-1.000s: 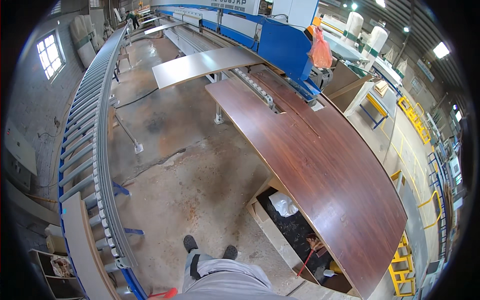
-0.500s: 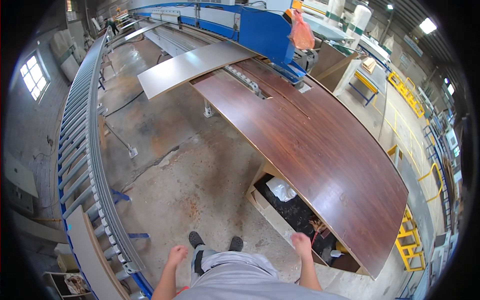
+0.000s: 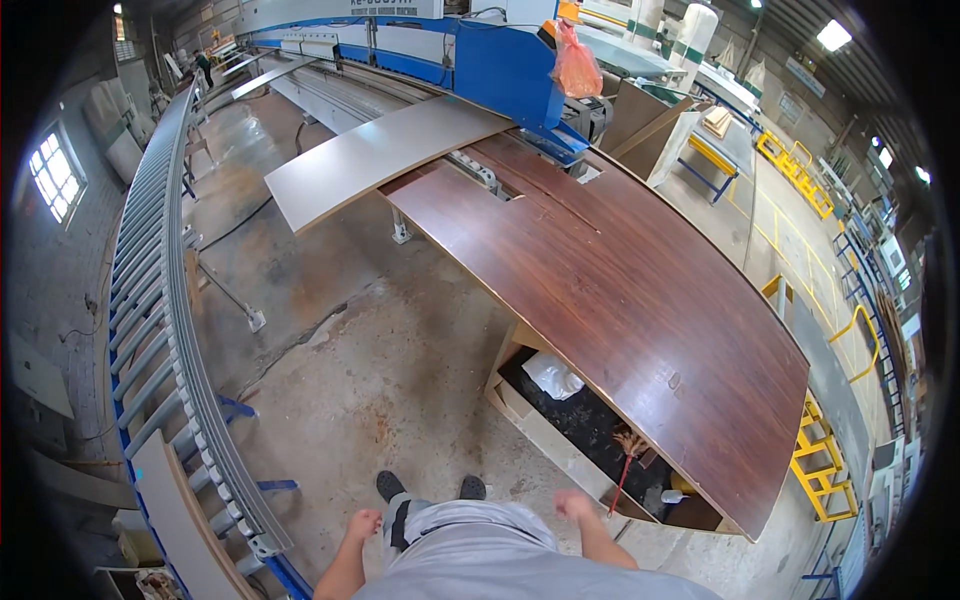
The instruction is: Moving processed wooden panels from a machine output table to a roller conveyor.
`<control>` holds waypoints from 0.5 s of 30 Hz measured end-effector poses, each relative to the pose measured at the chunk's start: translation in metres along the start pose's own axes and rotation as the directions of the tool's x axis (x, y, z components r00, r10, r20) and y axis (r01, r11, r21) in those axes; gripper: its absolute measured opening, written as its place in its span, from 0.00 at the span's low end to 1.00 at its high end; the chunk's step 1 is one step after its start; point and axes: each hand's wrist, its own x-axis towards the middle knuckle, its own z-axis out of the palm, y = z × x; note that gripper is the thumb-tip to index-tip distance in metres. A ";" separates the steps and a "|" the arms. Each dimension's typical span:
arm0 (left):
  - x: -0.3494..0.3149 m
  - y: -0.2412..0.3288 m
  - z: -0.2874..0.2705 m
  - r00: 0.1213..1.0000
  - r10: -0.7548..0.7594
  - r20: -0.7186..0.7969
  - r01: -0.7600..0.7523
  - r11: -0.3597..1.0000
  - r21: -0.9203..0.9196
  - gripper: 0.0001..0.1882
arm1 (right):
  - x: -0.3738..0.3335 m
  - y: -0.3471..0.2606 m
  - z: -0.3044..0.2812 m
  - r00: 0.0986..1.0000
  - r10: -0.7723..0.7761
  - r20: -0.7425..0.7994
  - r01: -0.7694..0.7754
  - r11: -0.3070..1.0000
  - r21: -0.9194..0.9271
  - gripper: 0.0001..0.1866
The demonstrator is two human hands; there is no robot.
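Open box (image 3: 550,440): far part hidden beneath brown tabletop (image 3: 620,300).

Watching remotely, I count two shoes (image 3: 390,487) between left hand (image 3: 365,523) and right hand (image 3: 573,504), one roller conveyor (image 3: 186,380) left of both, one brown desk (image 3: 640,330), one red-handled brush (image 3: 622,472) and one orange bag (image 3: 578,68) ahead of the right.

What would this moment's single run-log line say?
left hand: nothing visibly held; right hand: likewise; red-handled duster: partly in box; brown tabletop: partly over box
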 end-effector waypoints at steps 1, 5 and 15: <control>-0.004 -0.005 -0.007 0.999 -0.010 -0.032 0.010 1.000 0.013 0.08 | -0.019 0.000 0.014 0.851 0.493 0.178 -0.489 0.869 -0.072 0.06; -0.010 -0.021 -0.018 0.994 0.008 -0.107 -0.011 0.999 -0.031 0.08 | -0.091 -0.009 0.041 0.561 0.759 0.331 -0.827 0.490 0.277 0.08; 0.013 0.005 -0.050 0.993 0.065 -0.094 -0.041 0.972 0.230 0.10 | -0.008 -0.072 0.031 0.861 0.507 0.027 -0.482 0.799 0.359 0.08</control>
